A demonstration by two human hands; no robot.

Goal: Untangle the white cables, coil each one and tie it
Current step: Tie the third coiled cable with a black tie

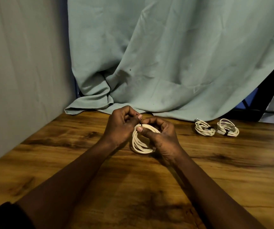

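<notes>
A coiled white cable [140, 143] is held just above the wooden table [66, 154] between both hands. My right hand [161, 138] grips the coil's right side, thumb pressed on its top. My left hand [121, 126] pinches a thin black tie [141, 124] at the top of the coil. Part of the coil is hidden behind my right palm. Two more white cable coils lie on the table at the far right, one [205, 128] beside the other [228, 127], each bound by a dark tie.
A grey-green cloth [166, 63] hangs behind the table and folds onto its back edge. A pale wall [17, 71] runs along the left side. A dark stand [257, 111] shows at the far right behind the cloth.
</notes>
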